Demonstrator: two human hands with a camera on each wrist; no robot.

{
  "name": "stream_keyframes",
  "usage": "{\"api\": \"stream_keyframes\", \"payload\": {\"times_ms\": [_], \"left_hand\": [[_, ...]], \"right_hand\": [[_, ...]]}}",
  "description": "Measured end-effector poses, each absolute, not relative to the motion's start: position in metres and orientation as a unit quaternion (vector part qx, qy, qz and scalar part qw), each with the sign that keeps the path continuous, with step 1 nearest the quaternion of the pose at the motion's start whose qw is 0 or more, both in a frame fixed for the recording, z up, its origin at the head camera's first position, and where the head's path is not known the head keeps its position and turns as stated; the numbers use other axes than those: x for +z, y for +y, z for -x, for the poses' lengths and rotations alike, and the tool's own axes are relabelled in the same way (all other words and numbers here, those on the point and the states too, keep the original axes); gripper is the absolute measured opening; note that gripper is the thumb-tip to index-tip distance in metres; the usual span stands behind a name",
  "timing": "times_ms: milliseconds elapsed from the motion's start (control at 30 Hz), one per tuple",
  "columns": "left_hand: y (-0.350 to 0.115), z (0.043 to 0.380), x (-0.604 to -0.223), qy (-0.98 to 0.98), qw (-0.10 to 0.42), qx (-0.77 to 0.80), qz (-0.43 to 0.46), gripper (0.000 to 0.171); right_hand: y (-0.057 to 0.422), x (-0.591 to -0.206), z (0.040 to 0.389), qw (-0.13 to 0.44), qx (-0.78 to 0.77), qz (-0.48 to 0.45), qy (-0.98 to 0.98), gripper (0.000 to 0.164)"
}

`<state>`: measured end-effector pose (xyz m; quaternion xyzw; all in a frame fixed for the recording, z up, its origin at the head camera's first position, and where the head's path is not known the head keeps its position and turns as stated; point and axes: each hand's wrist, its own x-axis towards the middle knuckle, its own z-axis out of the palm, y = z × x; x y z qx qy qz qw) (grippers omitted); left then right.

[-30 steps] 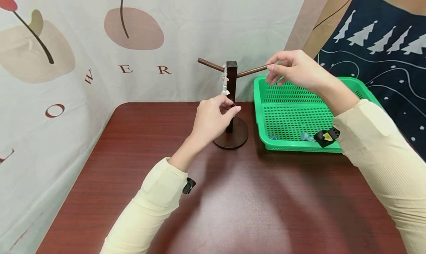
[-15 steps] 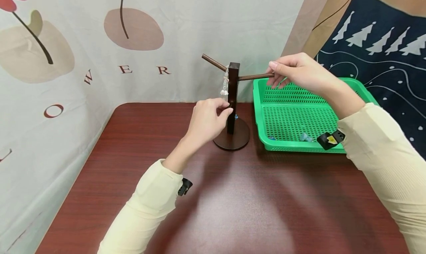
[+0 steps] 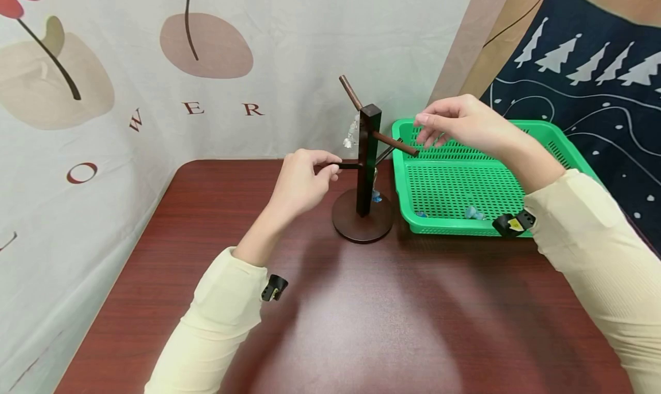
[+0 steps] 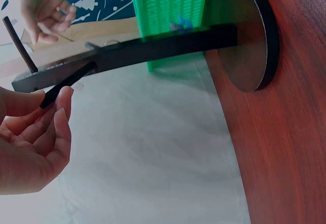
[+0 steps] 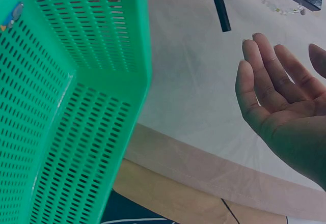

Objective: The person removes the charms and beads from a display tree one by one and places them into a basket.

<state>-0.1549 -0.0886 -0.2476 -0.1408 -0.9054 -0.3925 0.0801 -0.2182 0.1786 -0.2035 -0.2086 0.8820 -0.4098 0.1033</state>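
Observation:
A dark wooden jewelry stand [image 3: 368,159] with a round base and several pegs stands on the table. My left hand [image 3: 306,182] pinches the end of its lower left peg [image 4: 71,81] between thumb and fingers. My right hand [image 3: 454,121] hovers just right of the upper front peg [image 3: 396,144], holding nothing; in the right wrist view its fingers are loosely bent and apart from the stand. A clear beaded bracelet [image 3: 352,133] hangs from the upper back peg. Lower on the right side dangles a piece with blue parts [image 3: 376,196], partly hidden by the post.
A green plastic basket [image 3: 405,210] stands right of the stand, under my right hand. Small blue items [image 3: 474,213] lie inside it. A printed cloth [image 3: 289,67] hangs behind the reddish-brown table [image 3: 217,222].
The stand has turned, its upper right peg swinging toward the front and its left one toward the back. My left hand moved left with the lower peg; my right hand let go of the upper peg.

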Motion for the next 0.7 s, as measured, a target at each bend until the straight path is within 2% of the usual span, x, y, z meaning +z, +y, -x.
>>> {"api": "stream_keyframes", "payload": {"times_ms": [233,700], "left_hand": [[-0.098,0.163,-0.245,-0.91,0.06,-0.386,0.138,0.019],[-0.116,0.184,-0.242,-0.91,0.018,-0.395,0.126,0.02]], "right_hand": [[0.182,-0.212,0.215,0.107,-0.419,0.197,0.88,0.027],[0.181,-0.23,0.211,0.126,-0.411,0.202,0.88,0.025]]}}
